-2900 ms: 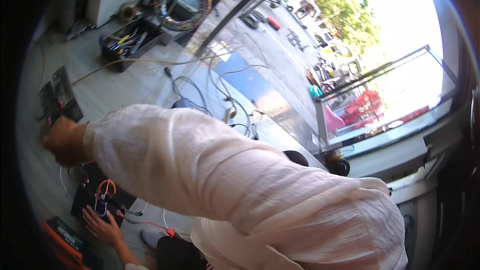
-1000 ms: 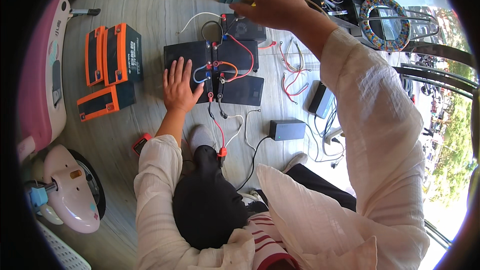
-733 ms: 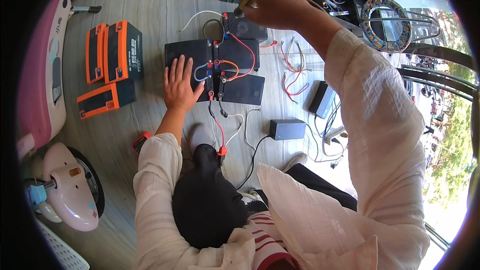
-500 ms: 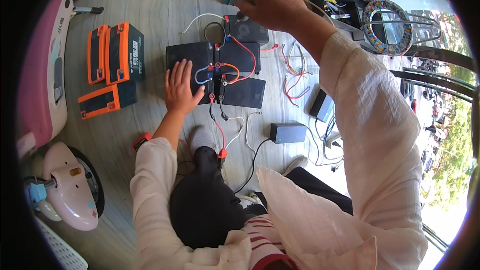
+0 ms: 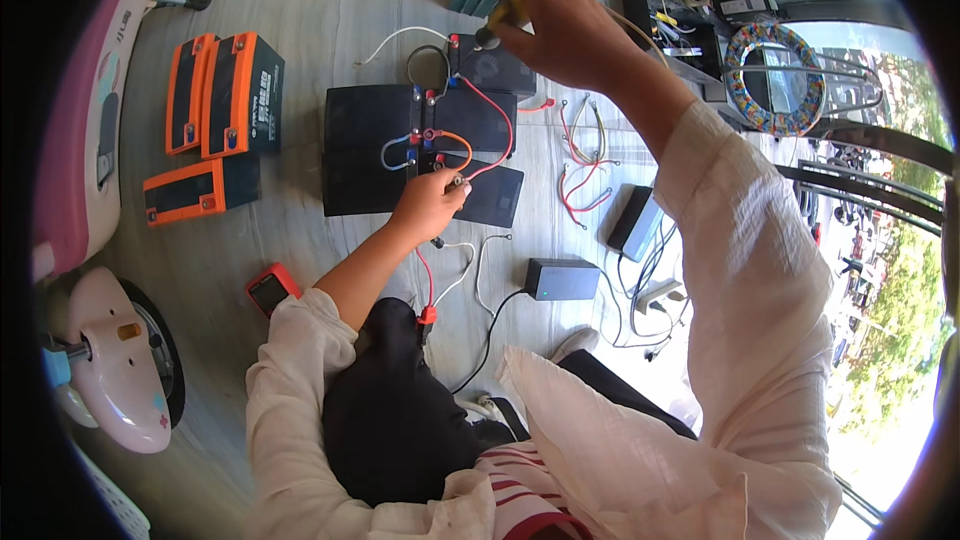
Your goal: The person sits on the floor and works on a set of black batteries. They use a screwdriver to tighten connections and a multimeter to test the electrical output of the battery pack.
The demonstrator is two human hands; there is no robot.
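Note:
Several black batteries [image 5: 368, 118] lie close together on the floor, joined at their terminals by short wires. At the near end of this group, my left hand [image 5: 428, 208] is closed in a pinch on the end of a red cable [image 5: 513, 132], over a terminal. My fingers partly cover that cable end. A short orange wire [image 5: 462, 143] and a blue wire [image 5: 386, 152] loop beside it. My right hand [image 5: 565, 25] is closed round the yellowish handle of a screwdriver [image 5: 510, 15], held above the farthest black battery [image 5: 497, 68]. The tool's tip cannot be made out.
Orange-and-black batteries [image 5: 237, 90] stand at the left, with a red-cased device [image 5: 271, 288] nearer me. Loose ring-ended wires [image 5: 590, 155] and black power adapters [image 5: 562, 280] lie right of the group. A pink scooter [image 5: 85, 90] lines the left side.
My left hand has left the flat battery top and moved right, closing on the red cable's end. My right hand has shifted slightly right and nearer, showing more of the screwdriver handle.

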